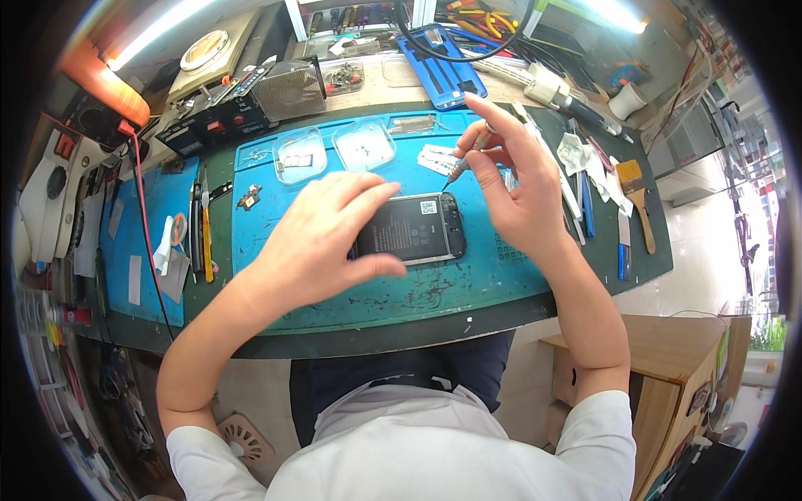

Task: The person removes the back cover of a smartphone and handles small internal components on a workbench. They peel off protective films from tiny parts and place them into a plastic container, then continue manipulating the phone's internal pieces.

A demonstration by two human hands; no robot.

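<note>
Black phone (415, 230) under L hand (322, 238)

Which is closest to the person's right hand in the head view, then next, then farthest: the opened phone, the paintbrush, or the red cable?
From the right hand:
1. Opened phone, just to its left on the blue mat, under the left hand.
2. Paintbrush, off to its right on the bench edge.
3. Red cable, far left of the bench.

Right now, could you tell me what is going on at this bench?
A person works on an opened phone lying back-up on a blue mat. The left hand steadies its left end, while the right hand holds a small screwdriver, tip just above the phone's upper right corner. Two clear trays sit behind.
</note>
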